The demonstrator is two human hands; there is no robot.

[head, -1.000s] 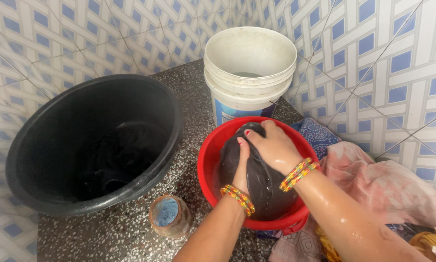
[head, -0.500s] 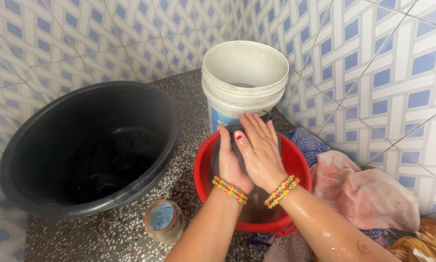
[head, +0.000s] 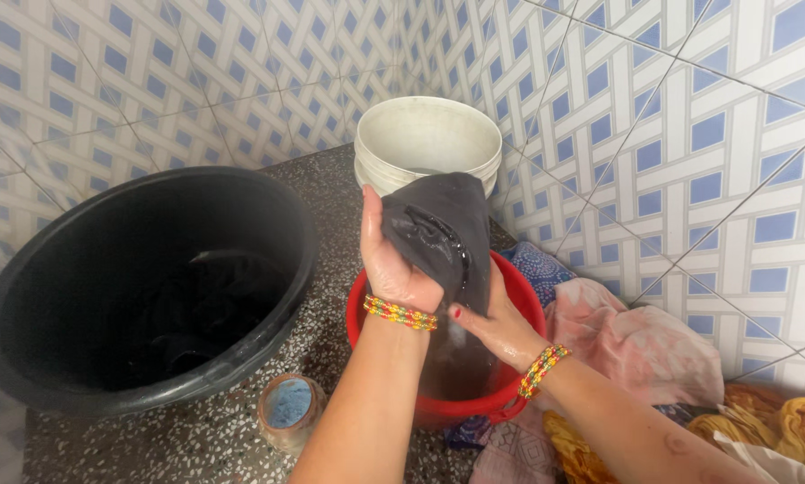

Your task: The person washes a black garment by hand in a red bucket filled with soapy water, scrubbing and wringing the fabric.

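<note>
Left hand clamped on wet dark cloth, right hand gripping it lower, above red basin; white bucket behind.

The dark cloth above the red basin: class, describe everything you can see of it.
The dark cloth is charcoal-grey fabric, wet and glistening, bunched into folds. It is lifted over the red basin, in front of the white bucket. The left hand grips its left edge; the right hand holds its hanging lower end.

Speckled floor bears black tub, white bucket, red basin.
</note>
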